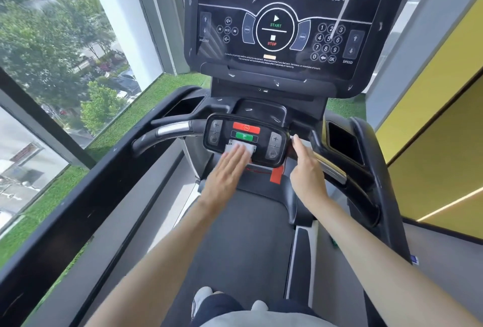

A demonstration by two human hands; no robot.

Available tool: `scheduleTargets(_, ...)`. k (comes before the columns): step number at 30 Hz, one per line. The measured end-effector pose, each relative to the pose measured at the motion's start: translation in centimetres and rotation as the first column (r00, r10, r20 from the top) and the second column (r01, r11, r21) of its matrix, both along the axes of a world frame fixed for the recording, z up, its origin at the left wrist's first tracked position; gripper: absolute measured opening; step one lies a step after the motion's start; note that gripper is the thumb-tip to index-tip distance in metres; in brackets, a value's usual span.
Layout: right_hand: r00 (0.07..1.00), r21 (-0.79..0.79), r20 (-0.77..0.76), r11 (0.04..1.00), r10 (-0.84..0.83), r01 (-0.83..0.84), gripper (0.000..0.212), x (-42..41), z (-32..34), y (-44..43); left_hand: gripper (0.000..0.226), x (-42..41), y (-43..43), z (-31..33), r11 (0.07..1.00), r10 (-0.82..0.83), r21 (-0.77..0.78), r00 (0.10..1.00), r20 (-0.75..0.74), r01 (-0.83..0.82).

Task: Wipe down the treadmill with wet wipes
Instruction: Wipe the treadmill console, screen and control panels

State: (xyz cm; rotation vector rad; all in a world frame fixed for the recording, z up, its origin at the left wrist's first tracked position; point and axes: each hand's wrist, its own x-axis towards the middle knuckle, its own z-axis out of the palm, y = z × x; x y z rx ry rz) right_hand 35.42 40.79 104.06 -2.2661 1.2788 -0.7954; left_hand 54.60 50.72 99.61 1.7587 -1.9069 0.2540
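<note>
Wiping control pad (262,144): left hand (226,172) fingers (235,155) straight, flat on wet wipe (250,148); right hand (305,170) gripped handlebar (332,170). Light pressure seemed wise.

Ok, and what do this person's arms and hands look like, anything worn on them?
The left forearm and right forearm are bare to the frame's lower edge; no sleeves show. The left hand and right hand are ungloved, with no watch, bracelet or ring visible. The left hand is blurred, so fine detail there cannot be told.
</note>
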Motion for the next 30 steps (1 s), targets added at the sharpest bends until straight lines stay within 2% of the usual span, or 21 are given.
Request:
scheduleTargets(2,0.999,-0.015,-0.009,0.999,-0.051,0.051,0.068,0.5,0.4,0.2,0.069,3.3,1.1,0.5,0.989,0.148,0.0,0.987,-0.055,-0.148)
scheduleTargets(4,0.993,-0.13,-0.012,0.985,-0.114,0.112,0.065,1.5,0.8,0.8,0.069,5.3,1.6,1.7,0.935,0.352,0.035,0.92,-0.169,-0.352)
scheduleTargets(5,0.992,-0.184,-0.021,0.976,-0.124,0.118,0.066,2.1,0.8,1.1,0.067,6.3,1.6,2.4,0.883,0.464,0.063,0.84,-0.281,-0.466)
scheduleTargets(6,0.993,-0.222,-0.032,0.97,-0.114,0.104,0.069,2.9,0.9,1.4,0.065,7.3,1.6,3.5,0.81,0.564,0.095,0.723,-0.4,-0.579)
scheduleTargets(7,0.995,-0.245,-0.049,0.967,-0.083,0.068,0.071,3.7,1.1,1.8,0.066,8.4,1.5,4.5,0.74,0.622,0.125,0.602,-0.501,-0.661)
scheduleTargets(8,0.997,-0.261,-0.069,0.965,-0.04,0.021,0.072,4.8,1.4,2.3,0.072,9.2,1.2,5.4,0.702,0.639,0.131,0.538,-0.55,-0.7)
scheduleTargets(9,0.996,-0.271,-0.084,0.962,0.003,-0.026,0.073,5.8,1.8,2.7,0.079,9.7,0.9,6.0,0.71,0.634,0.117,0.557,-0.536,-0.695)
scheduleTargets(12,0.989,-0.3,-0.107,0.946,0.097,-0.125,0.071,9.2,3.0,3.6,0.091,10.0,-1.7,7.1,0.884,0.453,0.088,0.791,-0.411,-0.46)
scheduleTargets(13,0.986,-0.302,-0.118,0.942,0.116,-0.146,0.071,10.2,3.3,3.6,0.089,9.9,-2.8,7.1,0.93,0.365,0.105,0.85,-0.379,-0.353)
scheduleTargets(15,0.982,-0.286,-0.137,0.944,0.127,-0.162,0.072,12.0,3.5,3.6,0.08,9.8,-4.3,6.1,0.966,0.244,0.162,0.911,-0.332,-0.2)
scheduleTargets(17,0.983,-0.262,-0.15,0.954,0.105,-0.142,0.073,13.6,3.7,3.6,0.072,9.7,-4.1,4.4,0.967,0.232,0.186,0.912,-0.339,-0.176)
scheduleTargets(19,0.979,-0.252,-0.185,0.958,0.091,-0.137,0.073,15.0,4.0,3.5,0.075,10.2,-2.4,2.9,0.975,0.199,0.164,0.919,-0.341,-0.15)
scheduleTargets(22,0.978,-0.259,-0.202,0.961,0.048,-0.101,0.069,17.1,4.4,3.2,0.083,12.8,0.7,2.1,0.995,0.002,0.103,0.98,-0.197,0.019)
scheduleTargets(23,0.979,-0.252,-0.202,0.965,0.026,-0.077,0.067,17.8,4.4,3.3,0.082,14.0,1.2,2.3,0.995,0.006,0.097,0.983,-0.185,0.012)
scheduleTargets(25,0.974,-0.254,-0.226,0.966,-0.012,-0.047,0.061,18.9,4.1,3.6,0.078,16.3,0.6,3.8,0.987,0.158,0.083,0.944,-0.291,-0.14)
scheduleTargets(27,0.96,-0.299,-0.275,0.953,-0.05,-0.036,0.055,19.7,3.6,3.9,0.086,17.2,-1.3,5.4,0.971,0.237,0.109,0.915,-0.326,-0.213)
scheduleTargets(30,0.95,-0.39,-0.29,0.921,-0.117,-0.006,0.044,20.4,3.8,3.5,0.081,15.3,-3.8,5.9,0.978,0.055,0.209,0.974,-0.222,-0.008)
